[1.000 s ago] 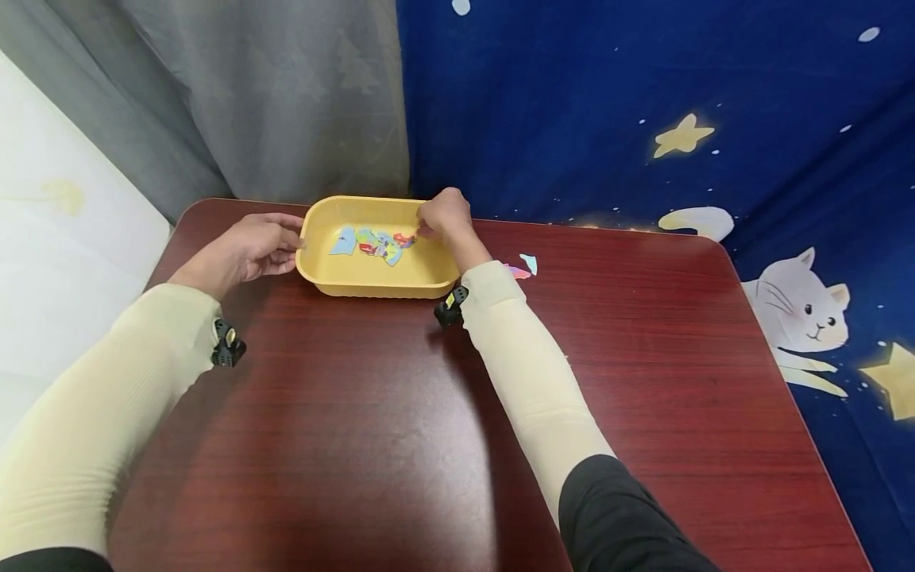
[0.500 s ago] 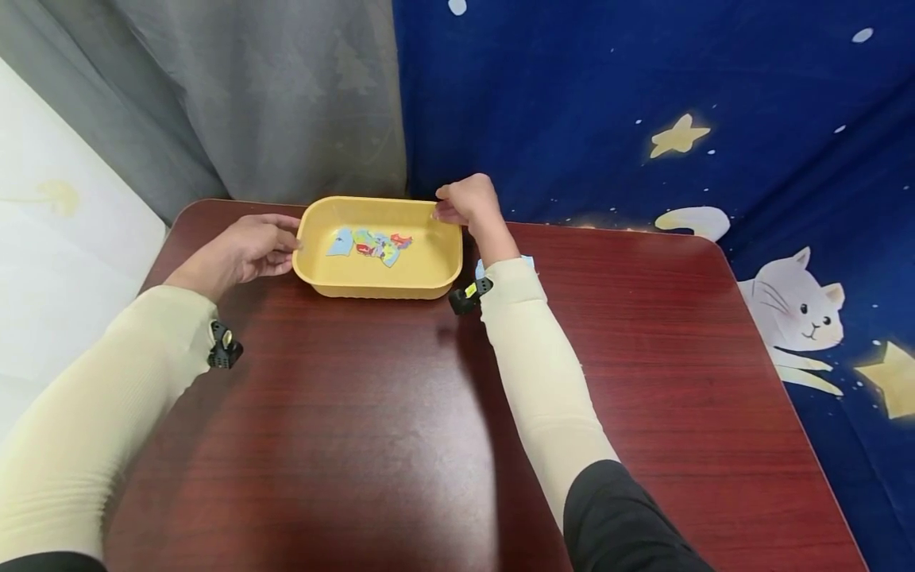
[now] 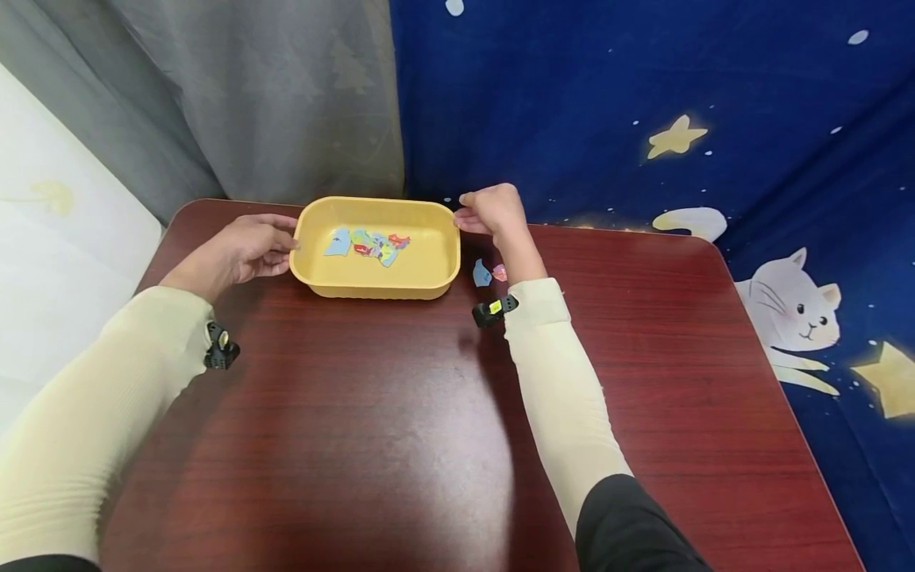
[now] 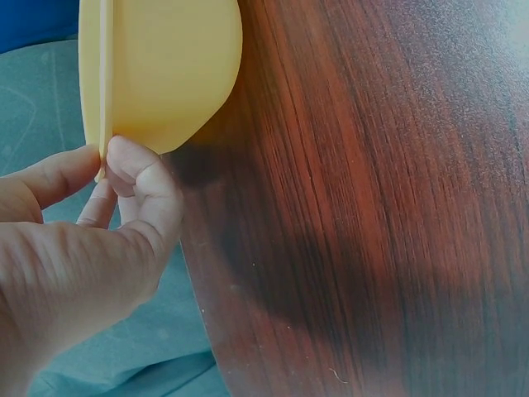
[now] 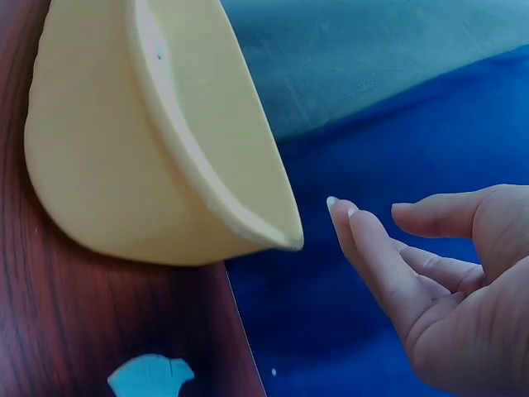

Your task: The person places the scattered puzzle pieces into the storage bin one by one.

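A yellow plastic basin point(image 3: 375, 278) stands at the far edge of the table, with several colorful puzzle-like map pieces point(image 3: 375, 245) on its floor. My left hand point(image 3: 246, 248) pinches the basin's left rim between thumb and fingers, as the left wrist view shows up close point(image 4: 103, 223). Just off the basin's right end is my right hand point(image 3: 495, 213), fingers extended and thumb apart, holding nothing. In the right wrist view a gap shows between its fingertips point(image 5: 351, 217) and the rim. A light blue piece point(image 3: 482, 273) and a pink one point(image 3: 499, 272) lie on the tabletop below that hand.
The reddish-brown wooden table point(image 3: 357, 413) extends toward me and to the right. Behind it hang a grey curtain point(image 3: 286, 103) and a blue one point(image 3: 536, 103) with stars and a cat. A white surface point(image 3: 57, 230) stands at the left.
My right hand has come out of the basin, past its right rim, and moved rightward. The blue and pink pieces on the table show more. My left hand stays at the rim.
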Demonstrator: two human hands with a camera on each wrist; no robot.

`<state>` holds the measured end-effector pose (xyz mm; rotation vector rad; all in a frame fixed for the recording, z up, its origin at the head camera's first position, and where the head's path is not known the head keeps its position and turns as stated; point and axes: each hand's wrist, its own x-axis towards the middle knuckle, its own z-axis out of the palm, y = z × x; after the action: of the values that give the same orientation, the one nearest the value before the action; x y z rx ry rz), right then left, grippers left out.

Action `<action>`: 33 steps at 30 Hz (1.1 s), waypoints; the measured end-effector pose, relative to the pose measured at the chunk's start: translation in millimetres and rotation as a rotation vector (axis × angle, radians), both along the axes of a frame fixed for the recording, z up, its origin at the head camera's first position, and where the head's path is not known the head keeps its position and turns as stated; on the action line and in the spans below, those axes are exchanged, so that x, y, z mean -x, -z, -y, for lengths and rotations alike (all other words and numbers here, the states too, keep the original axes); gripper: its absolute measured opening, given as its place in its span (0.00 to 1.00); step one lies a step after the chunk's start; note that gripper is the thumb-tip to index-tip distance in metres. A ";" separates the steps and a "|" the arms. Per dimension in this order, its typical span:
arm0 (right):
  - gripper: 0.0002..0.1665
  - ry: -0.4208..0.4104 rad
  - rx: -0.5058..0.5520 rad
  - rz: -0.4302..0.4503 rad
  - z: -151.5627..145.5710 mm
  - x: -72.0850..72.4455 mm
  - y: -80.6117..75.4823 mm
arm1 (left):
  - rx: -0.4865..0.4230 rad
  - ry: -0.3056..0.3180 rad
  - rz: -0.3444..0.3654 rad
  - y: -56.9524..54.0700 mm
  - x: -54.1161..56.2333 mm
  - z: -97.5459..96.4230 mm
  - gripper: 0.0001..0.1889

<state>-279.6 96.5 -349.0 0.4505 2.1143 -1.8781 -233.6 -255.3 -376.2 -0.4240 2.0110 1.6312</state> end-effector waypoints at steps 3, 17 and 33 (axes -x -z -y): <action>0.16 0.000 0.009 -0.010 -6.6 -3.4 3.5 | 0.001 0.000 -0.001 0.6 0.0 0.2 0.24; 0.15 -0.003 0.028 -0.005 -23.4 -22.4 31.5 | 0.014 0.000 0.007 0.2 -0.2 0.1 0.25; 0.18 -0.027 0.015 0.048 -42.1 -39.5 56.6 | -0.009 -0.007 -0.005 1.7 -0.6 0.7 0.22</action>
<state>-240.1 138.6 -405.6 0.4568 2.0641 -1.8478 -233.0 -256.0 -377.9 -0.4244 2.0071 1.6462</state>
